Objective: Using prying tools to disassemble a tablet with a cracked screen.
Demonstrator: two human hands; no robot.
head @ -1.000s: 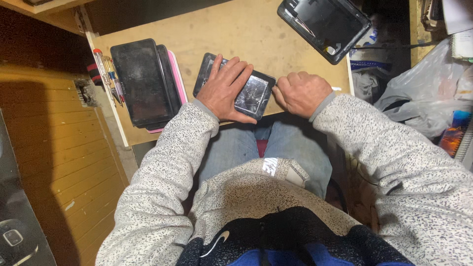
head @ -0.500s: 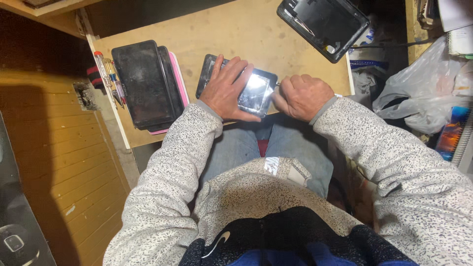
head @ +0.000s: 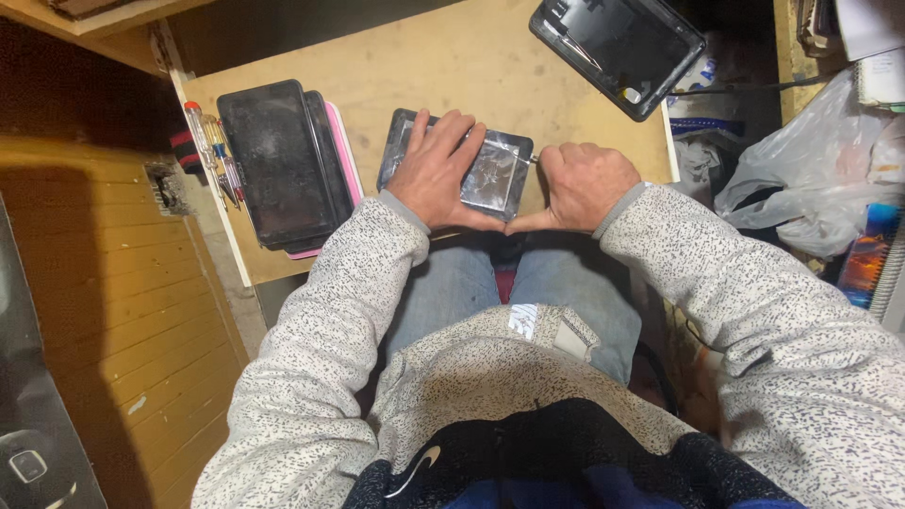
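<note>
an opened tablet, its silvery inner face up, was seen lying near the front edge of a plywood desk. the left hand was spread flat on it, fingers released, pressing it down. the right hand was clenched around a thin metal tool, its tip set at the tablet's right edge. the step was judged best done with steady downward pressure and shallow, gentle prying. stacked tablets lay by the left edge.
</note>
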